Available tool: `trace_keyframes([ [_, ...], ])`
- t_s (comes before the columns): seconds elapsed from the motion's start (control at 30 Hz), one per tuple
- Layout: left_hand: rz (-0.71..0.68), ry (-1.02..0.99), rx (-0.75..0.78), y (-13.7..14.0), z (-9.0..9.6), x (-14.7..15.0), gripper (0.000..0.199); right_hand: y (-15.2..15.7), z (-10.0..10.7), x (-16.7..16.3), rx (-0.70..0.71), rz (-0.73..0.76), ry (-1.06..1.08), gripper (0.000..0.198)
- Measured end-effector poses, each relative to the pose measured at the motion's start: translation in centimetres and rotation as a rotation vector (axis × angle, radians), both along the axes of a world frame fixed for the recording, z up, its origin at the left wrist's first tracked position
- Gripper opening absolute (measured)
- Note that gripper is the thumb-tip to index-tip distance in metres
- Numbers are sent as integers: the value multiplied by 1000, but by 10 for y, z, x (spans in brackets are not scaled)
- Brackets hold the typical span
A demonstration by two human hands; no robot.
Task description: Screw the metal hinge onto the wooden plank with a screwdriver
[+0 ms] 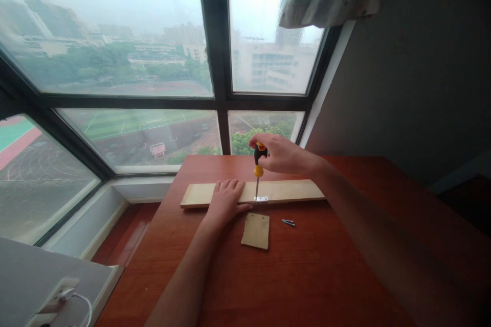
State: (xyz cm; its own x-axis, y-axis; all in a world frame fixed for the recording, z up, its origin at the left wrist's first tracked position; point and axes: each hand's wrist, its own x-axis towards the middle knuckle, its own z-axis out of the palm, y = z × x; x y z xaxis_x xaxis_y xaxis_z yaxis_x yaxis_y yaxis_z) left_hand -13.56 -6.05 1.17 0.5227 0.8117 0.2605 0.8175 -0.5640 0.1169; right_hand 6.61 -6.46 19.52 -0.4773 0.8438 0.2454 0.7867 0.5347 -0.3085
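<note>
Taking the metal plate (262, 199) as the clock's centre, with twelve pointing towards the window, the right hand (282, 153) is working at one o'clock, its fingers clamping around the handle of a screwdriver (258, 170). The shaft is running down almost upright, its tip meeting the plate's left end; whether a screw is sitting beneath is too small to tell. The plate is lying along the near edge of a pale board (291, 190), which is stretching from nine to three across the surface (318, 281). At nine o'clock the left hand (226, 199) is pressing on the board, fingers extending over its top, thumb spreading apart along the near edge. That thumb is lying close to the tip, so a slip from a tilting shaft could be jabbing it. Off-centre force could be making the plate skew, and light pressure could be letting the board swivel. A small wooden square (256, 231) is lying at six; loose screws (288, 223), between four and five, could be rolling if the surface is jolted.
</note>
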Motion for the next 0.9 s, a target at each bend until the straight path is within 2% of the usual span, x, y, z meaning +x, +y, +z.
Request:
trace_keyframes([
  [0.07,-3,5,4,0,-1,0,67,1,1,1,-26,27,3,30],
  [0.13,-3,8,11,1,-2,0,67,2,1,1,10,-21,-24,24],
  [0.23,-4,6,12,1,-3,-1,66,3,-1,-1,83,-102,-71,26],
  [0.4,-30,-76,-12,3,0,0,63,5,-4,1,92,-80,-28,21],
  [0.57,-173,-354,-111,1,6,9,29,2,-3,5,51,20,23,28],
  [0.67,-235,-453,-201,-1,7,15,22,-1,-4,2,65,-17,2,26],
  [0.8,-247,-457,-248,-1,7,19,16,-1,-6,-3,156,-164,-112,31],
  [0.9,-242,-476,-249,1,6,20,15,0,-7,-5,163,-151,-120,27],
])
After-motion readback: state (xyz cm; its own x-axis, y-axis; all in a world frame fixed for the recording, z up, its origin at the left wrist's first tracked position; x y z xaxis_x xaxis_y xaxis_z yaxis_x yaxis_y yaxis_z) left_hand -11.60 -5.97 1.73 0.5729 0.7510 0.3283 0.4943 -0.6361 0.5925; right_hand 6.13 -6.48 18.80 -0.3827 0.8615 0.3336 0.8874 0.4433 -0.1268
